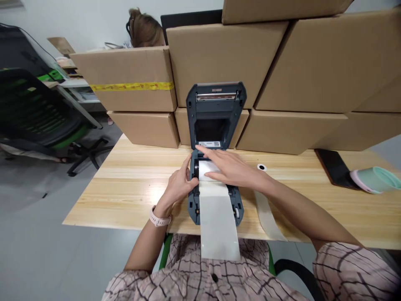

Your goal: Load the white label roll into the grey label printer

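A dark grey label printer stands on the wooden table with its lid raised. Inside it sits a roll of white labels, from which a label strip runs forward over the table's front edge. Against the printer's left side rests my left hand, fingers apart, thumb at the inner edge by the roll. My right hand lies over the top of the roll with its fingers stretched out, hiding the roll's right part. Neither hand visibly grips anything.
Cardboard boxes are stacked along the table's back. To the right lie a small white roll with a loose strip, a black phone-like slab and a mint-green cup. An office chair stands left; a person's head shows behind the boxes.
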Demonstrator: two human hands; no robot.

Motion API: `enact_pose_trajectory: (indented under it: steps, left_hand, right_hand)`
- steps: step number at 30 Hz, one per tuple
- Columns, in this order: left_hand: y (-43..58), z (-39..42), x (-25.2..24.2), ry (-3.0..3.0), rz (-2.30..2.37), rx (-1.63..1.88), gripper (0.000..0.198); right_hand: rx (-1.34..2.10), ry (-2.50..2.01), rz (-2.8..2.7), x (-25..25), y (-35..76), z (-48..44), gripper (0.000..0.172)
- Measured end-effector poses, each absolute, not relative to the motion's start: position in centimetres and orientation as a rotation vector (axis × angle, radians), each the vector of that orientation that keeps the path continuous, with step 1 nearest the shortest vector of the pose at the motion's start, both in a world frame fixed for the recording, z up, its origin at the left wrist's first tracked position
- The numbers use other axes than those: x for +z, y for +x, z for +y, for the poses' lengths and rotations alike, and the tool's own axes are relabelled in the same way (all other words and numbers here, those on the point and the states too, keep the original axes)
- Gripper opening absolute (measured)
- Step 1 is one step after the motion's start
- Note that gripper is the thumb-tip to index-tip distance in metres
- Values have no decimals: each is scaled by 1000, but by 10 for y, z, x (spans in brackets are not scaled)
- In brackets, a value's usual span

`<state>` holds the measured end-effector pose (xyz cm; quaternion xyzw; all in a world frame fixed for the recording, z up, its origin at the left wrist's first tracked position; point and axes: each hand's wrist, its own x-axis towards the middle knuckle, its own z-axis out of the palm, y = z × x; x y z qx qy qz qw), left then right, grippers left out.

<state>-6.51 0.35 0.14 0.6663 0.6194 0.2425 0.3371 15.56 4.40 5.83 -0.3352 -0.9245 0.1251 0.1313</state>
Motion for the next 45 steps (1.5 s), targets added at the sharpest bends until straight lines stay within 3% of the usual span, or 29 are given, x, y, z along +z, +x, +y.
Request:
enact_pose_trajectory:
  steps: [4, 11, 18, 22, 27, 35, 39, 45]
  left_hand:
    - [-63, 3, 2, 1718, 1606, 653, 92]
    - [-62, 3, 2, 1726, 1567, 692, 84]
    - [-65, 4, -1, 1746, 1528, 677, 93]
    - [-65, 3, 1, 1781, 1559, 647, 93]
    - [-64, 3, 3, 1764, 1571, 629, 94]
    - [-64, 4, 0, 1713, 1532, 695, 93]
    - [-65, 4, -2, 1720, 1521, 704, 94]
    - [-65, 6, -4, 1703, 1541, 724, 93]
  right_hand:
    - [572, -1019, -2919, 48, 142, 56, 92]
    - [618, -951, -2985, 57, 124, 68, 110]
    - [835, -589, -2696, 106, 186, 67, 106]
    - [862, -821, -2375, 108, 235, 70, 106]
    - [673, -1216, -2240, 76, 266, 94, 108]
    - [655, -1395, -2296, 31, 252, 120, 100]
    - [948, -1275, -2068, 14, 275, 115, 95]
    - [1313, -1209, -1672, -6, 336, 74, 57]
